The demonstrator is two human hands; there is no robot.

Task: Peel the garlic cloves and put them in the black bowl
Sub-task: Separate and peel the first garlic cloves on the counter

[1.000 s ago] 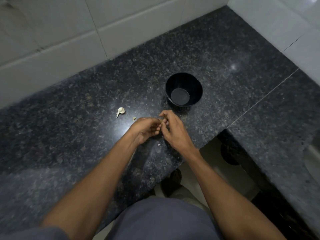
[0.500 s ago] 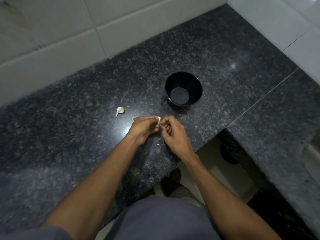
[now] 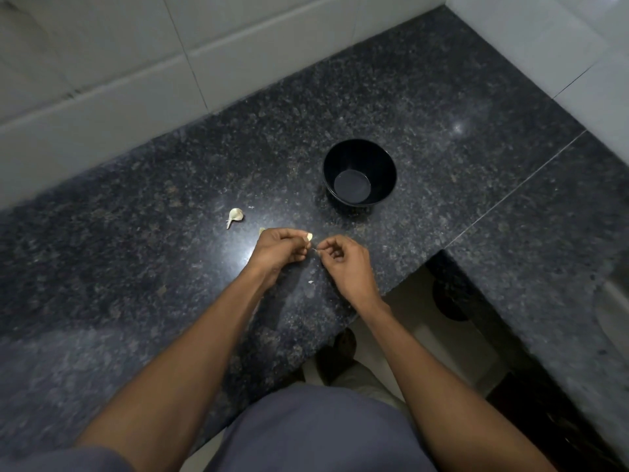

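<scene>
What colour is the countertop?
The speckled stone countertop is black with grey flecks, seen in the head view.

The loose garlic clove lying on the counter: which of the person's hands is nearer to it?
Left. The left hand is just right of and below the loose garlic clove; the right hand is farther right, beyond the left.

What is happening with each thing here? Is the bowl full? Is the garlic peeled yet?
black bowl: upright on the counter, nothing in it.
garlic clove in hand: held by the left hand, skin partly on.
right hand: pinching a thin strip of skin.
loose garlic clove: lying on the counter, unpeeled.
skin scrap: lying on the counter.
</scene>
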